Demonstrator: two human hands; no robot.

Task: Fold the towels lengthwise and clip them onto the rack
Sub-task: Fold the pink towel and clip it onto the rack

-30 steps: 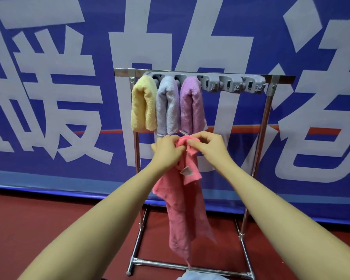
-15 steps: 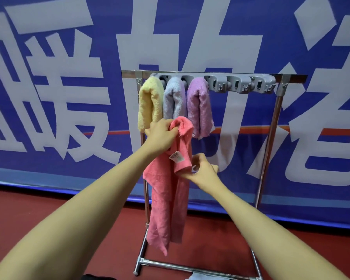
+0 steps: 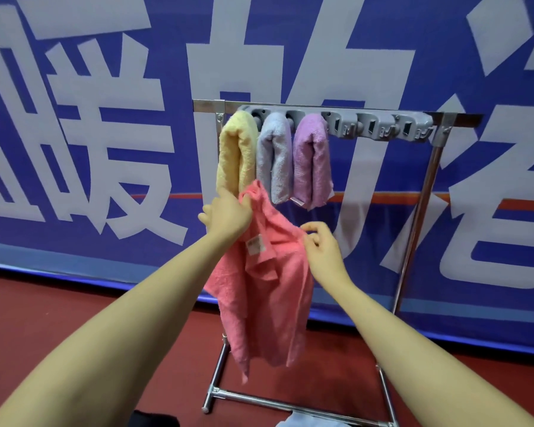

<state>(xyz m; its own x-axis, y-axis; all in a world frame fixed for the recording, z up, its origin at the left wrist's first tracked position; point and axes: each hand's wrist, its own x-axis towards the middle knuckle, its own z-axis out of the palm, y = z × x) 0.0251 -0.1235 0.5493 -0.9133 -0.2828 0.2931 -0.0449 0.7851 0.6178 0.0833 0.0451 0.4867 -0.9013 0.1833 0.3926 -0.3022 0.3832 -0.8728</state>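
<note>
Three folded towels [image 3: 275, 155] side by side at the rack's [image 3: 420, 195] left end, hand-held towel [image 3: 269, 288] just before them.

One head-worn wide-angle view looks forward and slightly down from close range, facing the chrome metal towel rack [image 3: 413, 217] before the far blue printed banner [image 3: 90, 149].

Pink towel [image 3: 269, 291] in both hands [image 3: 228, 215], below three clipped towels [image 3: 273, 155] on rack [image 3: 413, 211].
</note>
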